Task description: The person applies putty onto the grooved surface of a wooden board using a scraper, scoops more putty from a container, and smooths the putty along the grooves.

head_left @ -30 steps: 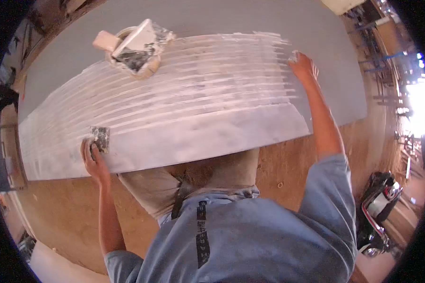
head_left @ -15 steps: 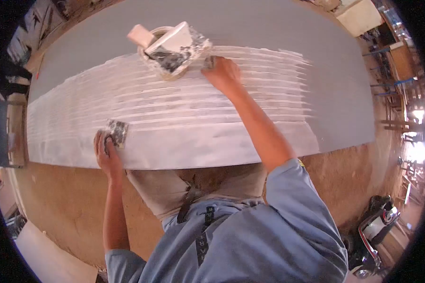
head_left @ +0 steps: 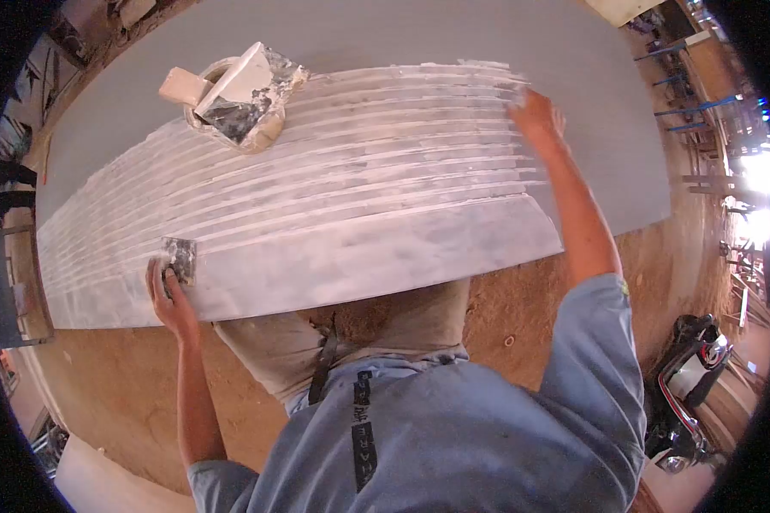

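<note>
My left hand [head_left: 174, 299] is closed on the edge of a small, square, putty-smeared scraper [head_left: 180, 259] at the near left of the grey board [head_left: 376, 38]. Up at the right end of the board's whitish streaks, my right hand [head_left: 539, 118] is curled and slightly blurred. A small pale shape shows at its fingers, too smeared to name. Further left on the board stands a putty-crusted tub [head_left: 261, 135]. Across its top rests a wide putty knife [head_left: 239, 81] with a wooden handle. Long ridged bands of white putty [head_left: 359, 154] cover the middle, with a smoother strip along the near edge.
Bare brown ground [head_left: 513, 308] lies below the board's near edge. A motorcycle [head_left: 689, 393] stands at the lower right. Timber and blue-framed stands [head_left: 701, 115] line the right side. A pale sheet [head_left: 103, 479] lies at the lower left.
My right hand has swept right along the streaks, from beside the tub to their right end. My left hand keeps hold of the scraper. The view has turned and shifted slightly.
</note>
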The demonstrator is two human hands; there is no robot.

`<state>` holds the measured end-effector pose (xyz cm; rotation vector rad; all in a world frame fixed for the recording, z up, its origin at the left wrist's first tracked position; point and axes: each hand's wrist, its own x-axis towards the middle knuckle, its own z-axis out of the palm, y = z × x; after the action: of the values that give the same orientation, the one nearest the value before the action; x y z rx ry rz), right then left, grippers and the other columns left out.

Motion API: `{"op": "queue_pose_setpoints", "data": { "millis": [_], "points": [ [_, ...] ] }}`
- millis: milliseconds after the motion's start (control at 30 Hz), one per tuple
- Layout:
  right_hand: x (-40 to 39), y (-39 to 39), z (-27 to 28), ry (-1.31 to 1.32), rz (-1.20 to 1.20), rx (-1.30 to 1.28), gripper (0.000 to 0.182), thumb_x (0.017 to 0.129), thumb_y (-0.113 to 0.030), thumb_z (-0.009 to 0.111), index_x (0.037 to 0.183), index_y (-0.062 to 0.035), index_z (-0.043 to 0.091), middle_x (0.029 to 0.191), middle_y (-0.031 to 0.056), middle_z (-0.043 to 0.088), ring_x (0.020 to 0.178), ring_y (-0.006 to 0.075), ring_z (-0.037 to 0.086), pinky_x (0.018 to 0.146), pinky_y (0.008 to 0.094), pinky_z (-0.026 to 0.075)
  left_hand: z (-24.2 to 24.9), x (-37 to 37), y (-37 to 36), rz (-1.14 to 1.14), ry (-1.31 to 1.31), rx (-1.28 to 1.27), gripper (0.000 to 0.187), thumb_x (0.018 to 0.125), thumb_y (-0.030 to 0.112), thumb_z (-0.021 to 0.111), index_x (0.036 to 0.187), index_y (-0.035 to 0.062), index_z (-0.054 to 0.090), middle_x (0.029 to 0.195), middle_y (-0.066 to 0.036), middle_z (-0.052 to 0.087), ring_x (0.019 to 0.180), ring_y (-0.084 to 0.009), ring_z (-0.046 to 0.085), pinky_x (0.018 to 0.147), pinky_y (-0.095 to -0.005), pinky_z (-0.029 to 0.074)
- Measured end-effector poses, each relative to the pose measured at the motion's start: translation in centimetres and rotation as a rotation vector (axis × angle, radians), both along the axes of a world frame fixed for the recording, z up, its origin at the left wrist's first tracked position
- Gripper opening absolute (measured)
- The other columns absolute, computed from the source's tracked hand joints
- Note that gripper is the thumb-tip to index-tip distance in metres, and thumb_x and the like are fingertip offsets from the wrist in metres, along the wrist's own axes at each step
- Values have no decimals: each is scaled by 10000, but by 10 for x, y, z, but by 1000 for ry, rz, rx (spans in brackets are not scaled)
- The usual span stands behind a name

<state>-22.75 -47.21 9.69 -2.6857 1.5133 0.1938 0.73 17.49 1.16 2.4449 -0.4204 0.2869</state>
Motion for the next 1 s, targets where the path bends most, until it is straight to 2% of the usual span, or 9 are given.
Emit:
{"op": "queue_pose_setpoints", "data": {
  "millis": [133, 200, 267, 333, 533, 700, 833, 933, 1000],
  "points": [
    [-6, -26, -20, -6, -1, -35, 581, 908, -438, 656, 1388, -119, 579, 1348, 184, 616, 1245, 336, 596, 1036, 499, 473, 4, -2, -5, 44, -14, 1, 341, 1029, 170, 536, 1316, 5, 616, 1444, -153, 536, 1350, -304, 485, 1127, -402, 369],
    [11, 12, -54, -313, 134, -218, 614, 928, -468, 625, 1376, -53, 568, 1340, 214, 611, 1266, 350, 573, 1060, 525, 429, 10, -5, -7, 9, -18, -19, 330, 1017, 143, 547, 1310, 9, 620, 1426, -146, 549, 1337, -300, 497, 1123, -398, 375],
    [58, 86, -48, -428, 187, -47, 549, 922, -465, 631, 1232, -11, 643, 1171, 212, 688, 1125, 355, 652, 965, 518, 488, 7, -3, -2, 9, -20, -6, 329, 1012, 135, 551, 1308, 8, 620, 1422, -141, 553, 1333, -296, 500, 1121, -398, 377],
    [104, 137, -19, -441, 305, 329, 485, 912, -435, 643, 1140, -7, 660, 1079, 207, 706, 1021, 354, 682, 873, 495, 530, 6, -1, -2, 6, -21, 2, 322, 1008, 125, 555, 1301, 8, 621, 1422, -131, 554, 1331, -288, 503, 1119, -398, 382],
    [183, 189, -29, -445, 370, 322, 398, 879, -380, 673, 1045, -17, 667, 1008, 198, 703, 948, 349, 683, 820, 484, 538, 11, -6, -8, 39, 15, -27, 326, 1019, 141, 554, 1305, 0, 616, 1434, -143, 546, 1344, -291, 495, 1119, -391, 384],
    [162, 161, -27, -352, 365, 303, 355, 862, -374, 704, 1082, -96, 689, 1045, 181, 711, 1012, 341, 673, 861, 479, 518, 13, -9, -15, 16, 30, -15, 336, 1029, 156, 541, 1302, -29, 606, 1434, -161, 544, 1345, -297, 497, 1121, -391, 380],
    [112, 89, -34, -261, 304, 129, 392, 854, -375, 714, 1190, -172, 693, 1129, 139, 711, 1071, 325, 662, 935, 473, 514, 11, -7, -13, 4, 9, 17, 341, 1034, 160, 529, 1303, -37, 600, 1429, -170, 544, 1340, -305, 496, 1121, -389, 377],
    [69, 44, -33, -219, 303, 52, 428, 857, -395, 714, 1214, -162, 683, 1155, 144, 703, 1097, 329, 657, 933, 472, 515, 10, -5, -10, -26, 11, 16, 351, 1036, 163, 524, 1316, -39, 590, 1427, -171, 544, 1340, -308, 494, 1119, -393, 376],
    [48, 24, -21, -192, 196, 11, 457, 859, -372, 715, 1244, -133, 664, 1186, 163, 691, 1130, 343, 647, 954, 531, 490, 9, -5, -11, -38, 17, 2, 356, 1037, 165, 522, 1323, -38, 586, 1426, -170, 543, 1339, -309, 493, 1117, -396, 376]
  ]
}}
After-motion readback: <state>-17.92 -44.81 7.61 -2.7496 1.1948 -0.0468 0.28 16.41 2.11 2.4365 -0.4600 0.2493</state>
